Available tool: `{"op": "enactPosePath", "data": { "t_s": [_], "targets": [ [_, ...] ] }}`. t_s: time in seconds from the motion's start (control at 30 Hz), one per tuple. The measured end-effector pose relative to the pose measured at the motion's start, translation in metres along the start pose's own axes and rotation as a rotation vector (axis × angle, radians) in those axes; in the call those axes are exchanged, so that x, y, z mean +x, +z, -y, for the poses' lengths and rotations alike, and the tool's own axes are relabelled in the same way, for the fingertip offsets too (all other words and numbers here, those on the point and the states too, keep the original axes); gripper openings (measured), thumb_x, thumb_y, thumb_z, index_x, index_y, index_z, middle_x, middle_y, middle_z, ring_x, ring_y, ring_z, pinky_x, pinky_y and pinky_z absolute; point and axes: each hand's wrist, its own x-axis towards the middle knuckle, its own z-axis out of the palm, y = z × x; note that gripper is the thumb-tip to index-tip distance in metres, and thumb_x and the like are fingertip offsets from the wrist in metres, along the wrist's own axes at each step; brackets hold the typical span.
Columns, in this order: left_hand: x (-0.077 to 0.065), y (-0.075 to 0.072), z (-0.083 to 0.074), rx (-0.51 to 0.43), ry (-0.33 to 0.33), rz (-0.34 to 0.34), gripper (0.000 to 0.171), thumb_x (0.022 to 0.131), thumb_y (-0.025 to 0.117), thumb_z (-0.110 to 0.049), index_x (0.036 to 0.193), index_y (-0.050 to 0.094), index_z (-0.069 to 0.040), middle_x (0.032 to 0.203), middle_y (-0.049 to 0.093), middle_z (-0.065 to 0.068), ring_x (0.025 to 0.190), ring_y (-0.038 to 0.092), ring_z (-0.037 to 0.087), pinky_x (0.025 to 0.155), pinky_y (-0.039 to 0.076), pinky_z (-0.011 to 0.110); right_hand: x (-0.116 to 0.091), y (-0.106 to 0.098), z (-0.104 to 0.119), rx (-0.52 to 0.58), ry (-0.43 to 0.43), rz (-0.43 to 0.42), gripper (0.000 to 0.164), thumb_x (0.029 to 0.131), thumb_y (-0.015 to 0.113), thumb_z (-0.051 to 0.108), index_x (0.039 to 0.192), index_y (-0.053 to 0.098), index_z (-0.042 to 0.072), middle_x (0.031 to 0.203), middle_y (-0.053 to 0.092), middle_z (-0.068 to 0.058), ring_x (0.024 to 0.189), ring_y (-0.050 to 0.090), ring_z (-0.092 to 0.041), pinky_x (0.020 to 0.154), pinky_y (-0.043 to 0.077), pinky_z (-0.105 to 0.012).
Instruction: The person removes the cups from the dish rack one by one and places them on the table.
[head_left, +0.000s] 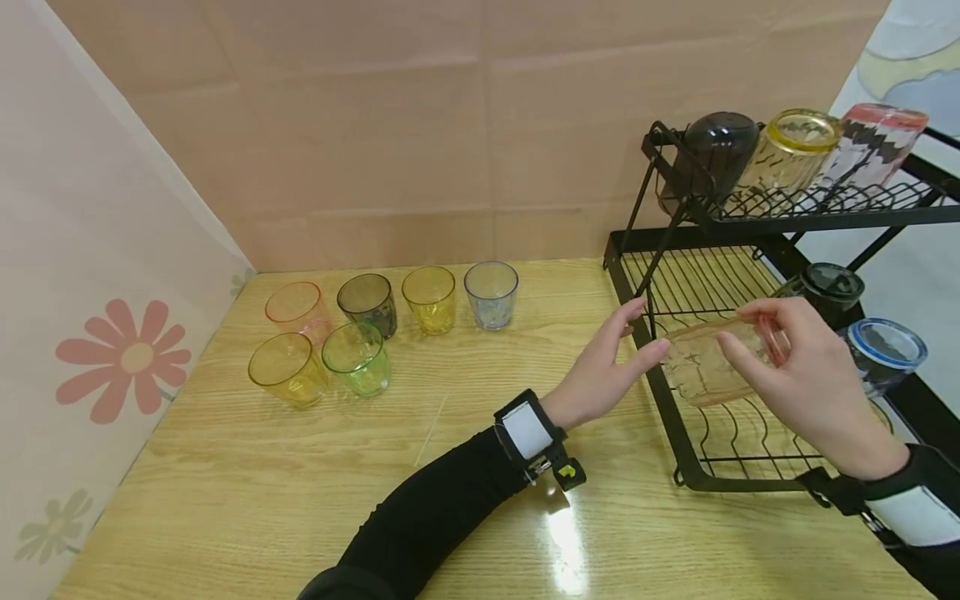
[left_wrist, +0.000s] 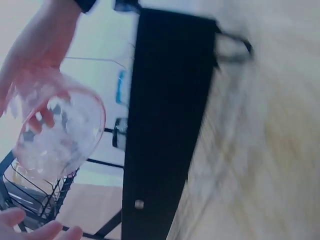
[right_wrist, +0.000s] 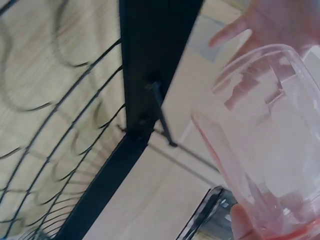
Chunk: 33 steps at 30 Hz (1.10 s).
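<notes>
My right hand (head_left: pixel 813 375) holds a clear pink-tinted glass (head_left: pixel 705 362) on its side, with fingers and thumb at its right end. The glass is above the lower tier of a black dish rack (head_left: pixel 731 482). To its left is my left hand (head_left: pixel 600 367), thumb and fingers spread towards the glass; whether the thumb touches it I cannot tell. In the left wrist view the pink rim of the glass (left_wrist: pixel 102 112) shows. The right wrist view has the glass (right_wrist: pixel 280 135) close up, with the spread left hand (right_wrist: pixel 280 25) beyond it.
Several coloured tumblers stand on the wooden table at left, among them a green one (head_left: pixel 356 360) and a blue-grey one (head_left: pixel 492 296). The upper rack tier bears upside-down glasses, one yellow (head_left: pixel 795 154). A blue-rimmed glass (head_left: pixel 887 354) and a dark glass (head_left: pixel 831 287) are at the lower right.
</notes>
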Motion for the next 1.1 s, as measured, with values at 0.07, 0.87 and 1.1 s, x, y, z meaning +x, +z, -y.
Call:
{"op": "enactPosePath", "data": {
  "t_s": [0.07,0.87,1.1],
  "targets": [
    [-0.001,0.002,0.000,-0.160,-0.033,-0.025,0.062,0.102,0.040,-0.046,0.155,0.021,-0.021,0.151,0.034,0.003,0.134,0.037,0.016,0.100,0.040,0.039,0.003,0.002,0.006,0.022,-0.028,-0.013,0.034,0.089,0.068,0.012,0.116,0.057,-0.005,0.089,0.044,-0.006,0.068,0.031,-0.003,0.057,0.025,-0.024],
    [-0.017,0.004,-0.023,-1.158,-0.349,-0.340,0.045,0.093,0.045,-0.053,0.111,0.061,-0.016,0.100,0.066,0.002,0.092,0.061,0.019,0.083,0.048,0.041,0.022,0.054,0.054,0.203,-0.397,-0.120,0.063,0.101,0.040,0.051,0.114,0.052,-0.010,0.098,0.047,-0.019,0.072,0.034,-0.009,0.054,0.028,-0.020],
    [-0.030,-0.023,-0.005,-0.962,-0.323,-0.254,0.045,0.097,0.041,-0.047,0.116,0.058,-0.010,0.097,0.065,0.001,0.086,0.061,0.017,0.076,0.052,0.039,0.018,0.060,0.056,0.192,-0.508,0.072,0.064,0.100,0.041,0.053,0.124,0.050,-0.006,0.121,0.050,-0.021,0.088,0.051,-0.020,0.068,0.042,-0.025]
  ]
}}
